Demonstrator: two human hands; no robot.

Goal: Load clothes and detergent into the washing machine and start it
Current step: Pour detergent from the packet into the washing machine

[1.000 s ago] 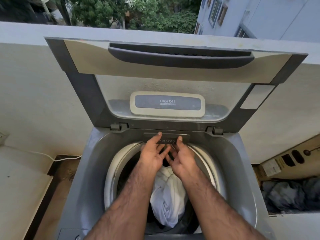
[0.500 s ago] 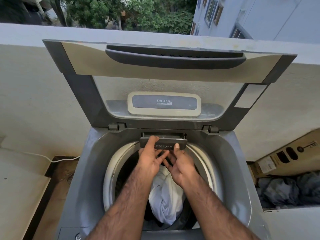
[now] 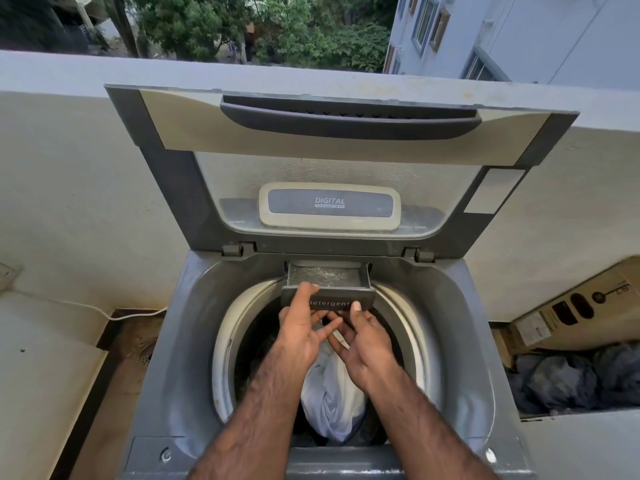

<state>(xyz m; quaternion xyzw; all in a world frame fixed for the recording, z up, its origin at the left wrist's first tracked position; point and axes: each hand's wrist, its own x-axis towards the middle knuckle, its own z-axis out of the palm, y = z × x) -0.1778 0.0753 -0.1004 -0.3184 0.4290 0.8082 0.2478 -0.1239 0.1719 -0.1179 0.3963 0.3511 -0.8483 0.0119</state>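
Drawer step: detergent drawer (image 3: 330,303) open at rear edge of washing machine (image 3: 180,341) rim, clothes (image 3: 332,393) inside; left hand (image 3: 301,330) and right hand (image 3: 363,344) pinch its front; next, likely: free a hand to dose it.

From my station I see the grey washing machine (image 3: 180,341) carrying the load: in its drum (image 3: 225,341) a white garment (image 3: 332,403) lies on darker cloth (image 3: 370,433), and the detergent drawer (image 3: 329,275) juts out over the drum's far rim. Left of the machine, the brown floor (image 3: 114,410) holds a round drain (image 3: 145,355), and a white cable (image 3: 138,315) trails across its far end.
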